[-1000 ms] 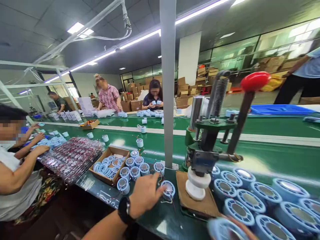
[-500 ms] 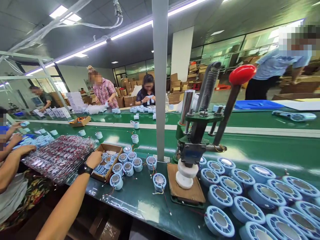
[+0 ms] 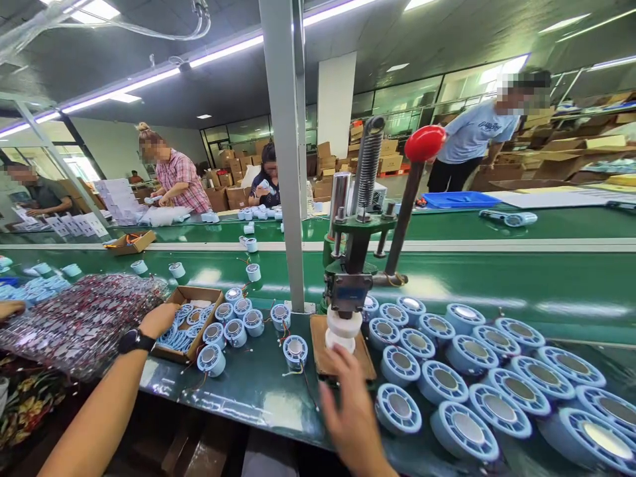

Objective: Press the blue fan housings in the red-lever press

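Observation:
My left hand (image 3: 158,320), with a dark watch on the wrist, reaches into a cardboard box (image 3: 217,306) of light blue rings (image 3: 181,336); its fingertips are hidden among them. My right hand (image 3: 348,404) is in front of the hand press (image 3: 350,291), fingers spread and nothing in them, near the white round fixture (image 3: 342,339) on the press's brown base plate (image 3: 366,361). Light blue round parts with silver centres stand between box and press, one (image 3: 295,352) left of the base plate. Many more (image 3: 399,408) stand right of the press.
A pile of wired parts in clear plastic (image 3: 84,324) lies left of the box. The press's red-knobbed lever (image 3: 424,143) rises at an angle. A grey post (image 3: 284,152) stands behind the bench. Several people work across the green belt (image 3: 472,278); another person's hand (image 3: 10,309) shows at the left edge.
My right hand has come into view in front of the press. The view has shifted to the right, while my left hand stays at the box of rings.

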Tool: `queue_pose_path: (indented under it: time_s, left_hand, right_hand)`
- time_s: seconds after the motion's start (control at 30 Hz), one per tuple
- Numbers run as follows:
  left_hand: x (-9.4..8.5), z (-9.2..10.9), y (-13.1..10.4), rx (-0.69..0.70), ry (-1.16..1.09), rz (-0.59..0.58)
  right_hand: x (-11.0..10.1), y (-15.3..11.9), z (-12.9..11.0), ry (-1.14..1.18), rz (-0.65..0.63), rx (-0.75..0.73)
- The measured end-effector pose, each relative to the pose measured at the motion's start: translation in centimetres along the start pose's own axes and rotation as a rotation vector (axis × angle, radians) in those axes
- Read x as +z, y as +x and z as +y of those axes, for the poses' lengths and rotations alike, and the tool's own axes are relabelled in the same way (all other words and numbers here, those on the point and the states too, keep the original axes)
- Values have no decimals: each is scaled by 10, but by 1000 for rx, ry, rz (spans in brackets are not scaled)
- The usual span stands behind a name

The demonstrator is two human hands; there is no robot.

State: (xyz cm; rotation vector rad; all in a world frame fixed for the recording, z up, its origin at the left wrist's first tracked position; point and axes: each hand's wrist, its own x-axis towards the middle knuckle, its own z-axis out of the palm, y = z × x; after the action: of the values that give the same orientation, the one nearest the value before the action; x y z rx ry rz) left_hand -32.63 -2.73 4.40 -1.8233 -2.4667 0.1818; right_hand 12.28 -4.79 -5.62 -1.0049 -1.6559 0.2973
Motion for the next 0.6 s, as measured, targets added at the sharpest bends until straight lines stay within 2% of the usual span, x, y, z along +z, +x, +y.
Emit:
queue_pose_path:
  time_s: [0.13,0.2,0.27,0.33,0.4,0.47,0.5,0.57,0.6]
  left_hand:
    - [4,3,1,-27,-1,10]
    - [2,-2,-2,-31,-16,38]
    - [-3,-9,-4,-43,-42,68]
    - [-11,-16,-6,-69,-74,101]
    - [-17,-14,-10,-106,-110,158]
    - [-17,6,-21,-143,-140,241]
    - [-13,24,-31,-139,-164,294]
    - [5,73,-60,-43,-242,373]
    - [18,101,-76,116,-370,429]
  right_hand:
    - [56,-4,3,-178,-152,-81]
    - [70,-13,8,-197,-192,-98]
    - [66,-27,12,-189,-204,-113]
    - [49,-40,16,-175,-229,-130]
    - [30,-48,19,-143,-287,-141]
    - [16,-52,22,-92,-339,-128]
    - [12,-52,23,-65,-353,-112]
    - [9,-51,25,-23,-356,-77]
    - [9,-51,25,-8,-351,-65]
